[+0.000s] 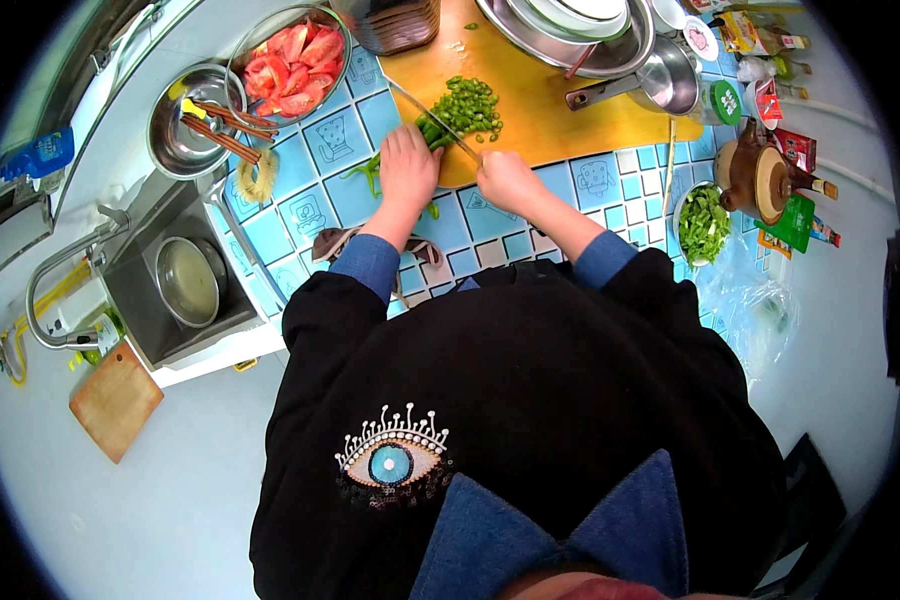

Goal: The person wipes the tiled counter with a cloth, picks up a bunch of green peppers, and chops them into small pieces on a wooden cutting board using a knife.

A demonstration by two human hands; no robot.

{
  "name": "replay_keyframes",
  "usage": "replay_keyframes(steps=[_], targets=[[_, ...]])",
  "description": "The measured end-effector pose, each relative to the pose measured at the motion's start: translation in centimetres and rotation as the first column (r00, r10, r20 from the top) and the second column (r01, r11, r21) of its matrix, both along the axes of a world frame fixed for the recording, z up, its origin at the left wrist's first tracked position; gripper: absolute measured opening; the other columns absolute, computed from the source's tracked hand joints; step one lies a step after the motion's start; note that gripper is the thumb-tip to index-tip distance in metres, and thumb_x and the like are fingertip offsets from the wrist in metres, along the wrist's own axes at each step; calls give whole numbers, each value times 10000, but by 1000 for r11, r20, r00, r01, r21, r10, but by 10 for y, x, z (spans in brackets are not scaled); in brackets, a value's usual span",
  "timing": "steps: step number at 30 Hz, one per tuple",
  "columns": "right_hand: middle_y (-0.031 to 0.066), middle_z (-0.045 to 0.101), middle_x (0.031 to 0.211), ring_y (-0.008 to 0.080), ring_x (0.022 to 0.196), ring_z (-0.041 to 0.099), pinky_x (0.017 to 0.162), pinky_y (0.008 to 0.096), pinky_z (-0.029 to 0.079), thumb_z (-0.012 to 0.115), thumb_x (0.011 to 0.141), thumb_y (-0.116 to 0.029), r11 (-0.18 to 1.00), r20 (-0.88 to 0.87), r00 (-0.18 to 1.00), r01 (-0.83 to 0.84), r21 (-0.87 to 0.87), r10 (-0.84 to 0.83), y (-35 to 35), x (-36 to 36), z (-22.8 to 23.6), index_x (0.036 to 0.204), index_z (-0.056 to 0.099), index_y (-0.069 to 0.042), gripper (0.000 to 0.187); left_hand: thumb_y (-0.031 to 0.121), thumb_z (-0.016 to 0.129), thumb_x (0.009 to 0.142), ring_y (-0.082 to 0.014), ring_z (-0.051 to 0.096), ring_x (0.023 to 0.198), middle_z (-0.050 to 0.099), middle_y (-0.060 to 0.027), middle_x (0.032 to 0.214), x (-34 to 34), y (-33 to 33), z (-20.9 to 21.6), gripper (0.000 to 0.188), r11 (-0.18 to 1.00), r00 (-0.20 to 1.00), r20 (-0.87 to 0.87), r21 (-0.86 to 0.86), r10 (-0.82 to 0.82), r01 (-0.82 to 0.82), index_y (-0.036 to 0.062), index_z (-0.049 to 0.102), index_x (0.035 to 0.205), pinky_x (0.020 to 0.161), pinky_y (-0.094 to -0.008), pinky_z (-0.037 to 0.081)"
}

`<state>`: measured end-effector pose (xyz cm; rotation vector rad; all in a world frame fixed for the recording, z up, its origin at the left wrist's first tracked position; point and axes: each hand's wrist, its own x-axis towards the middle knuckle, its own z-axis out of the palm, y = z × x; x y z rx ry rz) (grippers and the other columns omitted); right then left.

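My right hand [507,181] is closed around the handle of a kitchen knife [432,118], whose blade points away to the far left over the yellow cutting board [555,130]. Close beside the blade, my left hand [408,160] presses on long green peppers [367,172], its fingers bent over them and partly hiding them. Their thin ends stick out to the left, past the board's edge. Beyond the knife lies a heap of chopped green pepper [467,106], with a few bits scattered around it.
A glass bowl of tomato wedges [295,72] and a steel bowl [170,130] stand at left, near the sink [160,340]. Stacked bowls [610,55] and a small saucepan [667,80] sit at far right. Chopped greens [705,222] and a brown clay pot [755,178] stand further right.
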<state>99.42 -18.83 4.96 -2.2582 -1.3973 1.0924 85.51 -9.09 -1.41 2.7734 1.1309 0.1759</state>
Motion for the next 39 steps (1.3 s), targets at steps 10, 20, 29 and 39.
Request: replay_keyframes(steps=[10,20,29,39], targets=[[304,617,779,441,793,625,732,484,511,518,731,-48,982,49,987,-145,-121,152,5,-10,21,778,628,65,164,311,621,801,-315,486,875,503,-159,920,-3,-1,-1,431,1000,1000,18,4,-16,16,-56,522,1003,782,-392,392],[299,609,803,440,802,609,708,474,495,510,811,-116,999,-48,998,-34,22,35,11,9,-31,913,612,61,228,371,665,747,-322,503,891,494,-157,932,-6,0,5,592,997,998,46,54,-53,50,-69,462,1087,797,-396,421],[298,617,869,436,849,608,789,483,486,486,811,-147,999,-50,998,30,-31,-32,4,45,-18,905,631,48,261,242,674,672,-255,527,797,522,-102,846,4,5,7,405,998,994,-100,46,-44,49,3,506,953,691,-354,420],[295,614,777,444,785,615,745,504,498,511,799,-132,997,24,998,53,48,-54,-15,26,-1,818,620,47,210,263,700,669,-290,517,890,517,-128,897,35,7,-3,436,990,999,-38,142,-9,15,1,515,963,760,-394,397]])
